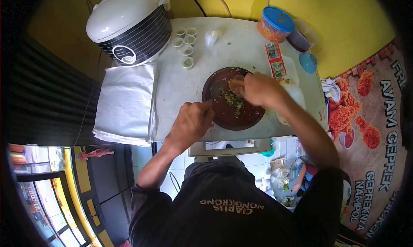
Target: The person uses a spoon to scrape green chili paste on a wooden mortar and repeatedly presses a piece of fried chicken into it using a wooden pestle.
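Observation:
A round, dark reddish-brown mortar dish (223, 118) lies on the table with a chopped green mixture (234, 101) spread over its middle. My left hand (189, 120) is closed at the dish's left rim, fingers curled against it. Above its upper right part is my right hand (259, 90), fingers bent together and pointing down at the mixture. Something pale and partly see-through shows by those fingertips; what it is I cannot make out. Beyond the dish stand several small clear cups (187, 62) with green contents, and a few clear cups (211, 38) apart from them.
A white rice cooker (129, 14) stands back left, above a stack of white paper sheets (124, 100). At the right are a blue-lidded tub (277, 19), a dark-filled container (301, 37), a blue bowl (308, 62) and red-labelled packets (275, 59). Another person (302, 178) is low at right.

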Demonstrator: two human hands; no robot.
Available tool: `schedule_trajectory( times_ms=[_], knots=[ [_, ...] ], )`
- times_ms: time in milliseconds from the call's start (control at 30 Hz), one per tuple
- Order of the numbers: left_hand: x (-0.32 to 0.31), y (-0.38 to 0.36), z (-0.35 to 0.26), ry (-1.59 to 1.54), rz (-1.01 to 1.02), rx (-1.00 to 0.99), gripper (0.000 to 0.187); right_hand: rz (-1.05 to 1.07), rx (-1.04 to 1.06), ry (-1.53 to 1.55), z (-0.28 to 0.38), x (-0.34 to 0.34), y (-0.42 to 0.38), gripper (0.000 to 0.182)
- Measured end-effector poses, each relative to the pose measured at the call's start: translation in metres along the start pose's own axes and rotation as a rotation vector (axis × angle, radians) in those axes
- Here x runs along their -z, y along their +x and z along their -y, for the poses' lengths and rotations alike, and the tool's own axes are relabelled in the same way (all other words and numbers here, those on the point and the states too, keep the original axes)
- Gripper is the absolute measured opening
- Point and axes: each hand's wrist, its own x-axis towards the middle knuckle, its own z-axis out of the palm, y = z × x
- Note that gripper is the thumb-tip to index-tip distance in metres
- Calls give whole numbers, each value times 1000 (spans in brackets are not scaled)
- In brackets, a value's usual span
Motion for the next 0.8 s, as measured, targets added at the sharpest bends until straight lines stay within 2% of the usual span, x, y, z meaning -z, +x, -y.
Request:
schedule_trajectory(
  times_ms=[33,67,100,167,200,233,267,300,333,367,400,433,500,533,567,633,700,733,767,800],
  knots=[
    [4,5,-1,-76,113,138,26,141,99,-70,-2,15,5,46],
    [3,2,0,-74,115,136,26,24,-83,-8,-2,2,2,52],
    [3,-5,1,-83,59,123,20,-122,-178,155,10,-13,-15,50],
    [7,3,7,-79,-26,97,14,-239,-100,-40,0,-59,-14,50],
    [9,5,9,-63,22,83,14,-313,-66,-7,-10,-60,-7,48],
    [10,-3,5,-54,98,81,13,-175,-22,53,-28,-54,3,51],
    [-1,-11,11,128,-104,-214,11,65,-126,197,-18,-17,-4,51],
    [-10,-15,13,133,-106,-220,11,295,-227,334,-8,19,-15,52],
    [-20,-20,9,4,33,-51,11,205,-155,374,-23,-2,-13,63],
    [-28,-18,7,-123,159,119,11,197,-150,363,-36,-20,-15,63],
    [-18,-10,-3,-178,63,17,26,-25,-79,393,-31,-40,-34,59],
    [-9,-11,-12,-182,64,32,26,-240,-7,424,-22,-58,-54,56],
    [1,-8,-19,-291,116,151,29,-349,-107,237,5,-75,-80,44],
    [-19,-23,-6,-79,-153,-66,30,-340,-104,238,17,-80,-85,44],
    [-16,-23,-5,-81,-148,-64,30,-322,-163,237,29,-83,-88,41],
    [-9,-20,-5,-133,22,99,30,-302,-227,236,40,-79,-85,38],
    [-7,-15,-4,-176,39,162,30,-218,-252,191,40,-65,-71,39],
    [-6,-14,-5,-217,60,228,30,-227,-137,213,31,-54,-62,40],
    [-4,-10,-4,-223,70,224,30,-223,-148,217,25,-36,-48,40],
    [-1,-6,-4,-249,104,219,25,-54,-27,123,18,-17,-36,41]
  ],
)
